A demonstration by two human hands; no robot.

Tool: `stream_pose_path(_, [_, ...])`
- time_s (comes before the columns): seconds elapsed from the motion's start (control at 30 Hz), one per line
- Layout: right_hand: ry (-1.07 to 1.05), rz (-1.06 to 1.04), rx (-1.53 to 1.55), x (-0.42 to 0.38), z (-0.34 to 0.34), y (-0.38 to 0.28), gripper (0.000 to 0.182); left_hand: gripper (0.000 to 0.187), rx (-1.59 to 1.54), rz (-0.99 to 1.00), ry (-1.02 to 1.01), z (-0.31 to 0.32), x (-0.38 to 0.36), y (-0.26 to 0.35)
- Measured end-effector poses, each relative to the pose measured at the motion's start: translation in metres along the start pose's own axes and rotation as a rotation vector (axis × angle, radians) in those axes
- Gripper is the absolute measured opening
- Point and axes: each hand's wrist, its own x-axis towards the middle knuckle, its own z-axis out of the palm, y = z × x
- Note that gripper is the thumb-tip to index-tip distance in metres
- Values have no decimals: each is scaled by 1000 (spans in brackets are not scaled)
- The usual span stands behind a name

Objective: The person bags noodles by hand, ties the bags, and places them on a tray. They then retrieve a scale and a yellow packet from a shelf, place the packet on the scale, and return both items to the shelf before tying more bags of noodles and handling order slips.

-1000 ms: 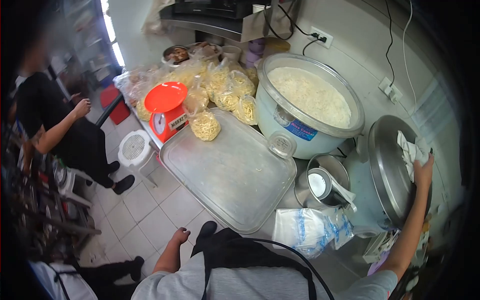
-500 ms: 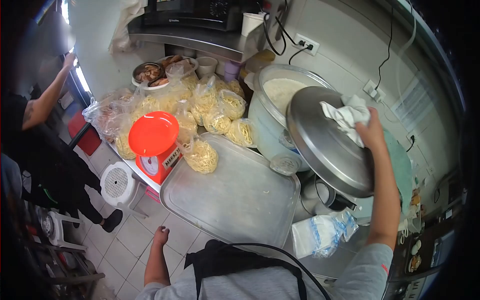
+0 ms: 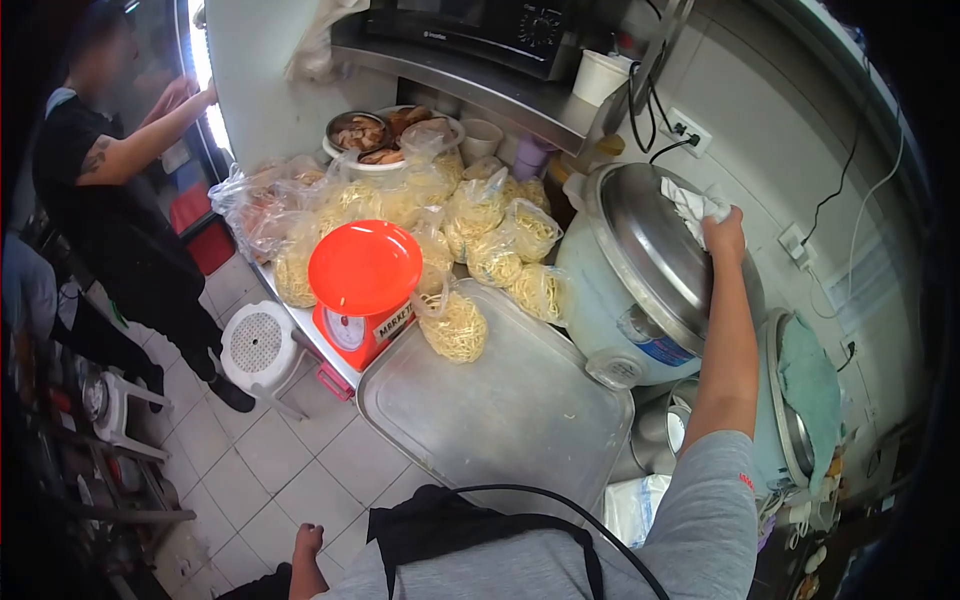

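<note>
My right hand [image 3: 725, 237] is closed on a white cloth [image 3: 694, 208] bunched at the top of a metal lid [image 3: 650, 235], with the handle beneath it hidden. The lid lies over the mouth of a large rice cooker [image 3: 610, 320], and the rice no longer shows. My left hand [image 3: 310, 540] hangs low by my side above the floor, fingers curled in, with nothing visible in it. In front of me is a metal tray [image 3: 500, 420], a bag of noodles [image 3: 455, 328] at its far corner. An orange weighing scale [image 3: 365, 268] stands beside the tray.
Several bagged noodles [image 3: 490, 225] crowd the table behind the scale, near a bowl of meat [image 3: 358, 132]. A second large cooker [image 3: 775, 400] with a green cloth stands at right. A white stool [image 3: 262, 345] and a person in black [image 3: 120, 200] are at left.
My right hand has brought the lid from a tilted position beside the rice cooker onto its mouth, covering the rice. My left hand has dropped lower. The view has shifted, and more of the co-worker shows.
</note>
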Motion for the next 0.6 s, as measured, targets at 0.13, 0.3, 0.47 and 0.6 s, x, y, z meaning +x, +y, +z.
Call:
stream_pose_path(0.13, [11,-17,12,3,11,5,62,36,-88,238,159,-29,-29,85])
stream_pose_path(0.3, [46,-87,101,1,14,13,67,14,-521,672,219,-97,-95,252])
stream_pose_path(0.47, [335,-299,247,-47,6,10,67,44,-502,1085,54,-94,-119,398])
stream_pose_path(0.6, [97,-534,811,-149,-15,-12,55,51,-276,1066,141,-81,-133,492])
